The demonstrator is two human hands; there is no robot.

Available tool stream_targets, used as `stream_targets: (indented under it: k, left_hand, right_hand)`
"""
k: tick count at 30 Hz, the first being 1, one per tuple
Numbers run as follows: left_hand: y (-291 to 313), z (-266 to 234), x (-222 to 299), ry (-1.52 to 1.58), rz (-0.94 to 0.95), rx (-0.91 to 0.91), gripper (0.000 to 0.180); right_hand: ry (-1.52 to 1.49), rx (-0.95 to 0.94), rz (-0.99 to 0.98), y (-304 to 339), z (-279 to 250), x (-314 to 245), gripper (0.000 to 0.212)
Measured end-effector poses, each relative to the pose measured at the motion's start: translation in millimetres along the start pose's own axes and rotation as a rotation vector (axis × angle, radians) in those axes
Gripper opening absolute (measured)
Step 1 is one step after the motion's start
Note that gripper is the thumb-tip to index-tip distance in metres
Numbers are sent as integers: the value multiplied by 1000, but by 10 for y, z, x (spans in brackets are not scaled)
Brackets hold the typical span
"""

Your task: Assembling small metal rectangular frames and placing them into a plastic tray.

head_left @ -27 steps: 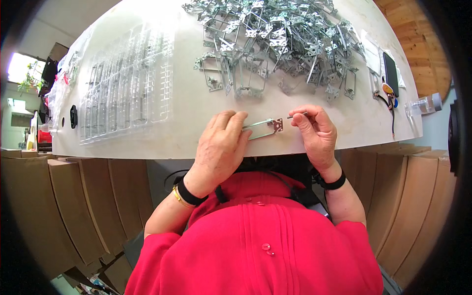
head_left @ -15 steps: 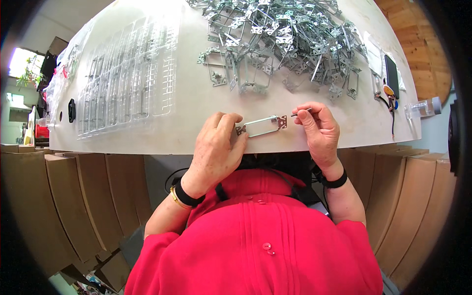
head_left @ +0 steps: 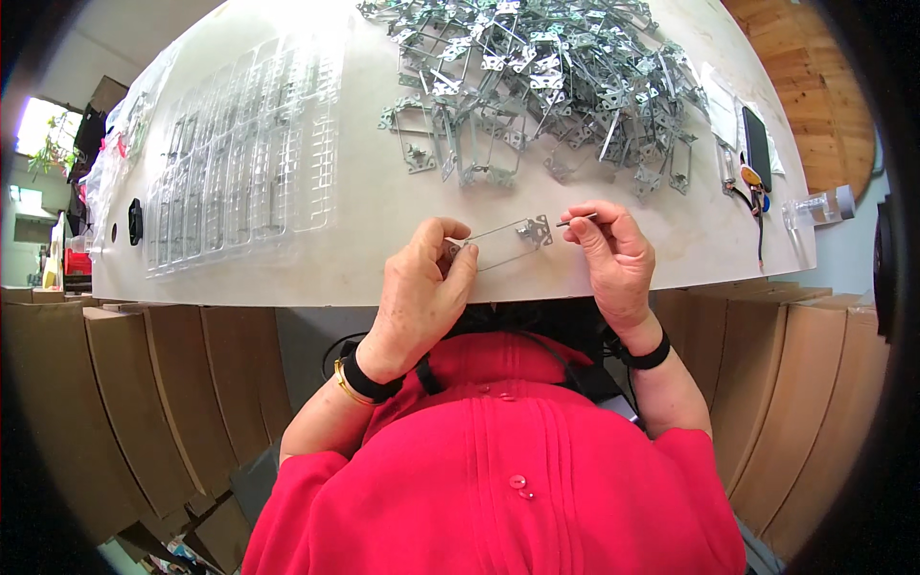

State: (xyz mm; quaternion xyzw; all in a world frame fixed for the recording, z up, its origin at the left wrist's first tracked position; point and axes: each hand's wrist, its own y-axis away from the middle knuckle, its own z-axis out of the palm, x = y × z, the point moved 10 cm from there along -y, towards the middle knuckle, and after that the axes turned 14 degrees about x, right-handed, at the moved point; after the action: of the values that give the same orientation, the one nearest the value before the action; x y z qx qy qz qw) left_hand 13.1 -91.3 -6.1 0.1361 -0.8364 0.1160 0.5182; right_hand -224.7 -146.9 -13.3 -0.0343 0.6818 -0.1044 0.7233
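Note:
Between the thumb and fingers of my left hand (head_left: 422, 292) is one end of a metal bracket (head_left: 540, 230), a narrow frame of two thin rods with a flat, cut-out plate at its far end. It is held over the near edge of the table, pointing right. My right hand (head_left: 618, 264) pinches a thin, dark, pin-like piece (head_left: 578, 219) between thumb and fingertips. The tip of that piece points left at the bracket's end plate, with a small gap between them. The bracket's other end is partly hidden by my left fingers.
A large heap of similar metal brackets (head_left: 546, 86) covers the far middle of the white table (head_left: 383, 211). Clear plastic trays (head_left: 244, 153) lie at left, a small black object (head_left: 136, 221) beside them. At right are a phone (head_left: 757, 149) and a clear bottle (head_left: 819, 207). Cardboard boxes (head_left: 738, 359) stand below.
The bracket in my left hand has turned, so its flat side and both rods now show differently. My right hand has shifted slightly left with the dark piece.

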Motion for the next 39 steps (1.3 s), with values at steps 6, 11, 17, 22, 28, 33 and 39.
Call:
stream_targets:
  k: [6,11,17,22,28,33,39]
  left_hand:
    - [-44,28,-74,-1,-25,-14,14]
    - [-66,68,-131,121,-80,-40,13]
    - [-55,81,-135,244,-143,-56,13]
    - [-57,109,-178,321,-155,-58,13]
    - [-42,105,-167,333,-170,-60,13]
    - [-33,107,-188,353,-142,-54,13]
    - [-35,97,-176,363,-100,-36,13]
  right_hand:
    - [111,-7,-113,3,70,-74,16]
    - [234,16,-205,-38,131,-102,14]
    - [264,32,-239,-45,149,-122,14]
    - [312,14,-268,-37,181,-178,14]
    - [322,11,-277,-31,199,-184,14]
    - [293,-11,-274,-31,213,-168,13]
    - [379,-20,-398,-4,295,-310,12]
